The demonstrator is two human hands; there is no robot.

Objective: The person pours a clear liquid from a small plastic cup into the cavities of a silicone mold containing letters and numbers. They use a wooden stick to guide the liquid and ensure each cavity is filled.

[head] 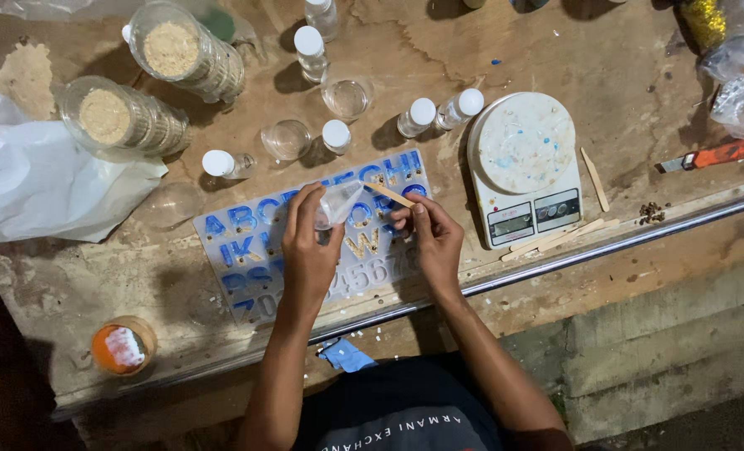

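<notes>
My left hand [307, 244] grips a small clear plastic cup [337, 203], tipped sideways over a translucent silicone letter mould [246, 230] whose cavities show blue. My right hand [432, 238] pinches a wooden stick [386, 194] whose far end reaches the tilted cup's mouth. Both hands hover over the middle of the mould, above a gold-tinted letter cavity [361, 243]. The mould lies flat on a worn wooden tabletop [631, 75].
A round white kitchen scale [524, 167] stands right of the mould, with wooden sticks [595, 178] beside it. Several white-capped bottles [417, 116], clear cups [347, 97] and two jars of tan powder [121, 121] sit behind. White plastic sheet [29, 179] left, orange cutter [718, 154] right, orange-rimmed pot [123, 346] near the front edge.
</notes>
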